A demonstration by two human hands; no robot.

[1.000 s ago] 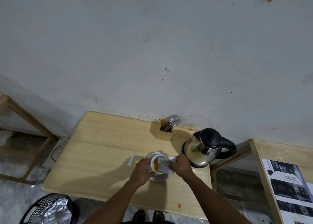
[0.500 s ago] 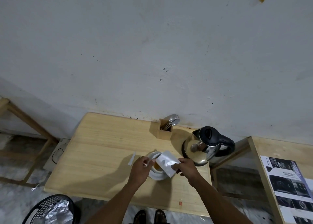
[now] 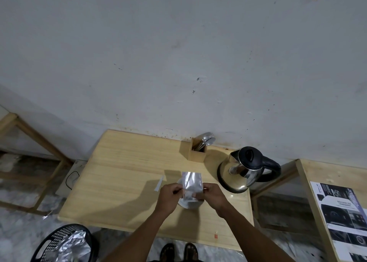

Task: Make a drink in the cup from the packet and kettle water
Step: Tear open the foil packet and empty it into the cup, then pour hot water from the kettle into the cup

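Note:
Both hands hold a silvery packet (image 3: 192, 183) upright above the white cup (image 3: 185, 203), which is mostly hidden behind the packet and my fingers. My left hand (image 3: 171, 196) pinches the packet's left edge. My right hand (image 3: 211, 196) pinches its lower right edge. A steel kettle (image 3: 241, 169) with a black lid and handle stands on the wooden table (image 3: 123, 174) to the right of my hands. A torn-off white strip (image 3: 159, 183) lies on the table just left of my left hand.
A wooden holder (image 3: 196, 153) with several spoons stands at the table's back edge by the wall. A black basket (image 3: 63, 244) with foil waste sits on the floor at the lower left. A second table with a printed box (image 3: 341, 220) is at the right.
The packet was tipped over the cup with orange contents showing; it has since been lifted and turned upright, held flat between both hands over the cup.

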